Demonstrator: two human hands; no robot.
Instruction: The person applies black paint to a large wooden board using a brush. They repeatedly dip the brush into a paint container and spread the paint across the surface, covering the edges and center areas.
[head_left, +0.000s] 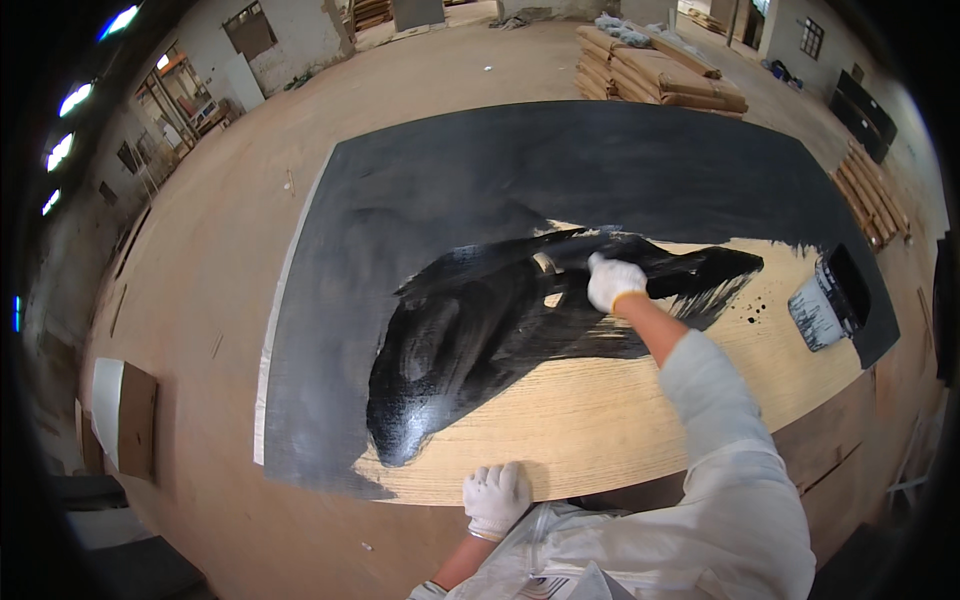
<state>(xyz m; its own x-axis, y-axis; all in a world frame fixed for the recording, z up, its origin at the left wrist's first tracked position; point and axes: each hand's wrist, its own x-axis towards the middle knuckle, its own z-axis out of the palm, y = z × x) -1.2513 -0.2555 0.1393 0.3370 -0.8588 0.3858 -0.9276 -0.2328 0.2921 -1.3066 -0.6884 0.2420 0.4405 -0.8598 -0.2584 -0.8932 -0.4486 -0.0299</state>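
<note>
My right hand (615,285), in a white knit glove, is over the wet black coating in the middle of a large board (560,400). Its fingers are closed; whatever they hold is hidden under the hand. Glossy black coating (470,330) spreads in broad strokes across pale wood grain. Light patches show through just left of the hand. My left hand (497,500), gloved too, rests on the board's near edge with its fingers curled in, and nothing shows in it. A smeared pale bucket with a dark inside (822,310) stands at the board's right end.
Dull dark grey covers the board's far and left parts (400,200). Black drops (757,308) speckle the bare wood near the bucket. Wrapped stacks (655,75) stand behind the board, and long bundles (868,195) lie at right. A box (125,415) sits on the floor at left.
</note>
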